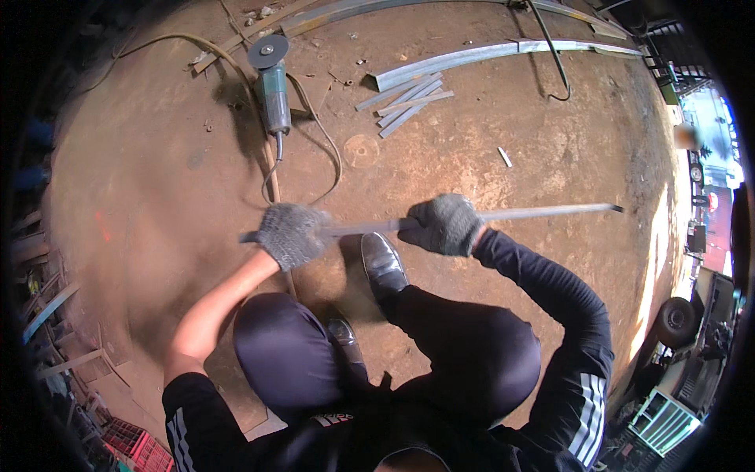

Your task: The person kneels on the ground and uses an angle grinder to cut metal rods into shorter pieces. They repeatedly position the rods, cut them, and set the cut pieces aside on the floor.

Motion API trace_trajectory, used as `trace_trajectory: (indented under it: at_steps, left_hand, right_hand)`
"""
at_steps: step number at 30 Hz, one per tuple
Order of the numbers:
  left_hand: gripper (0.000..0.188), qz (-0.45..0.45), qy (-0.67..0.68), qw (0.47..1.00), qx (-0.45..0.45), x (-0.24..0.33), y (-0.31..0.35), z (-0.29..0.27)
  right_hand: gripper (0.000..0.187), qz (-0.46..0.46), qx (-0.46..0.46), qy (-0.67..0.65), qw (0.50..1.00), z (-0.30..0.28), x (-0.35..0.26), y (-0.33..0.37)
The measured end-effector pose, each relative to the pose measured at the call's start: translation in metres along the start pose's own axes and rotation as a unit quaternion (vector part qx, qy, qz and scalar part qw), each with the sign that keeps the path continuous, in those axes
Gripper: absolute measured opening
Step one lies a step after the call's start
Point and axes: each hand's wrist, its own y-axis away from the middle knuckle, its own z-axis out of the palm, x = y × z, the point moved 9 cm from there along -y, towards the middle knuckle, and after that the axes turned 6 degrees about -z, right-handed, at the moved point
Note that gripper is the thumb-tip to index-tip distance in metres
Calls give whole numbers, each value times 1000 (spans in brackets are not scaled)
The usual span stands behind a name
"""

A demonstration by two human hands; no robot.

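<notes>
Rough, matt knit cloth on the left grey work glove (292, 236) and the right grey work glove (444, 225). Bare metal along the long, thin grey bar (543, 213), smooth with a dull sheen. Polished, glossy finish on the black shoe (383, 266); smooth cloth, softly lustrous, on the dark trousers (480, 350); matt cloth on the black striped sleeve (550, 293). Matt, gritty face on the round dark grinder disc (268, 51). Pale, shiny metal in the long angled profile (448, 63). Rough, dusty brown floor (472, 177). At the dim rim, seemingly plastic, the red lattice crate (130, 442).
</notes>
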Motion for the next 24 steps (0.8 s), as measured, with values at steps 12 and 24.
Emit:
trace_trajectory:
  at_steps: [12,24]
  left_hand:
    - [29,-88,-118,989,-28,-72,86,-115]
    - [30,-114,78,987,-83,-44,85,-97]
  right_hand:
    - [35,-18,76,170,982,-57,4,3]
    - [33,75,31,125,989,-70,8,53]
